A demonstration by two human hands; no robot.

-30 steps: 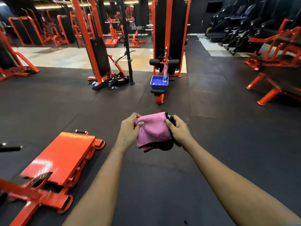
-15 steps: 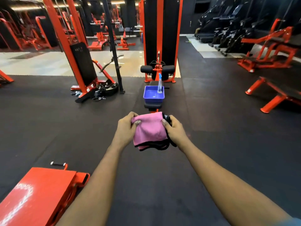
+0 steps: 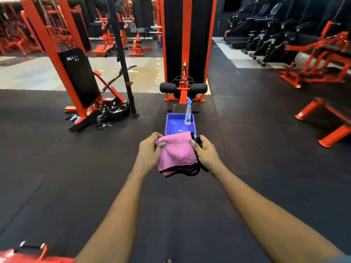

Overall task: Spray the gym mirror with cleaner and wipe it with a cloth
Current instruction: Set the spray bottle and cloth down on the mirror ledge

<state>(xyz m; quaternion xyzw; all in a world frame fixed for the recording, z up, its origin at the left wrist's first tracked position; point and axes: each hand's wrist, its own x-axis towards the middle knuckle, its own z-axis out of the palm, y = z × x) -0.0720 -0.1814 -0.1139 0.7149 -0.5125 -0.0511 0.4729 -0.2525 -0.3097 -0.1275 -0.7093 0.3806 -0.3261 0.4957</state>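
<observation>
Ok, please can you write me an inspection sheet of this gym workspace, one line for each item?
Surface: dark rubber floor mat; pale glossy floor strip behind.
Job's things: pink cloth with black edging, held in front; spray bottle upright in blue tray on a machine seat; no mirror clearly seen.
Clutter: pile of straps and handles on the floor by the left machine.
Grippers: left hand and right hand each grip one side of the cloth.
Cables: machine cable hanging at the weight tower.
Surroundings: orange-and-black gym machines, row of black cardio machines at far right.
</observation>
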